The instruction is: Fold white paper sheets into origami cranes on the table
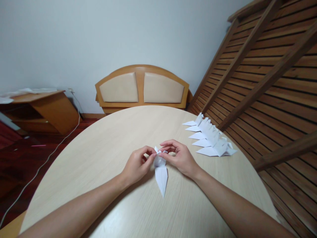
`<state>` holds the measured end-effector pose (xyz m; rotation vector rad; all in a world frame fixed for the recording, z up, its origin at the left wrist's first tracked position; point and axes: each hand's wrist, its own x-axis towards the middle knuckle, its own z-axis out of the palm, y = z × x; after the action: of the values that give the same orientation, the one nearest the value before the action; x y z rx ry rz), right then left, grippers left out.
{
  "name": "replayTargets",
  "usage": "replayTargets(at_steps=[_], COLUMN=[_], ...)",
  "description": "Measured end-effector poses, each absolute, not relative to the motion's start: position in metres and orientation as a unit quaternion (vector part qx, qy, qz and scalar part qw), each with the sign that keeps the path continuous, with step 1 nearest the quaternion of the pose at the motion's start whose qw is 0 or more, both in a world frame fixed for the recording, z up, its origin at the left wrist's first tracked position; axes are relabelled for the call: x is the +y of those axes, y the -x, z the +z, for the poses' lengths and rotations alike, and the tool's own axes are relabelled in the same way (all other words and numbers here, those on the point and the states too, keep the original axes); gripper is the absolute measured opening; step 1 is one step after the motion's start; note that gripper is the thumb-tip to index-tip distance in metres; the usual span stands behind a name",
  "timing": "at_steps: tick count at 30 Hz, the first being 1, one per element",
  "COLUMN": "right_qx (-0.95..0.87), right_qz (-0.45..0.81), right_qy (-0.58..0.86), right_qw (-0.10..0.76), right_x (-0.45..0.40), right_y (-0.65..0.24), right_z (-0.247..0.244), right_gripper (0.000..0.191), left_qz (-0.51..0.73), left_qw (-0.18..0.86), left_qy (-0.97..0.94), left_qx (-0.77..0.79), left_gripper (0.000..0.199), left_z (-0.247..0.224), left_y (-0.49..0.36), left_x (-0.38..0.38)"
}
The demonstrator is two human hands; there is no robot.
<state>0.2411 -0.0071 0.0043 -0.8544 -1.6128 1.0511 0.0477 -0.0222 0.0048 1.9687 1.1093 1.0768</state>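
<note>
White folded paper (160, 173), tapering to a near point, far end held between left hand (137, 164) and right hand (182, 158)

Behind the far edge of the tabletop (111, 135) stands a headboard (140, 87); toward the right edge, paper figures (209, 133); left of them, near the middle, a paper piece (161, 178).

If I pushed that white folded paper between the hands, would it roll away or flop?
The folded paper is probably light, being just thin sheet pinched by the left hand and right hand. Its flat, pointed end would likely slide, not roll. Creases may stiffen it, though that thin point could bend.
</note>
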Motion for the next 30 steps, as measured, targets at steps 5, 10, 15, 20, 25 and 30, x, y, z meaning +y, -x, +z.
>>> replayTargets(at_steps=[5, 10, 15, 20, 25, 30], right_qx=[-0.661, -0.679, -0.675, -0.682, -0.7, -0.718], right_qz=[0.439, 0.428, 0.448, 0.441, 0.405, 0.372], right_qy=[0.359, 0.36, 0.361, 0.363, 0.37, 0.377], right_qw=[0.491, 0.476, 0.461, 0.457, 0.457, 0.451], right_x=[-0.009, -0.01, -0.0082, -0.0087, -0.0109, -0.0117], right_y=[-0.2399, -0.2396, -0.2402, -0.2389, -0.2387, -0.2391], right_z=[0.0055, 0.0063, 0.0027, 0.0007, 0.0024, 0.0029], right_gripper=[0.031, 0.028, 0.032, 0.033, 0.029, 0.025], left_qz=[0.407, 0.405, 0.417, 0.403, 0.399, 0.397], left_qw=[0.314, 0.303, 0.242, 0.204, 0.22, 0.247], left_qy=[-0.745, -0.752, -0.781, -0.796, -0.781, -0.777], left_qx=[0.424, 0.422, 0.397, 0.404, 0.427, 0.422], left_gripper=[0.018, 0.018, 0.015, 0.014, 0.014, 0.014], left_z=[0.0036, 0.004, 0.0033, 0.0011, 0.0023, 0.0036], left_y=[-0.049, -0.0485, -0.0457, -0.0446, -0.0461, -0.0475], left_x=[-0.0235, -0.0234, -0.0238, -0.0236, -0.0253, -0.0259])
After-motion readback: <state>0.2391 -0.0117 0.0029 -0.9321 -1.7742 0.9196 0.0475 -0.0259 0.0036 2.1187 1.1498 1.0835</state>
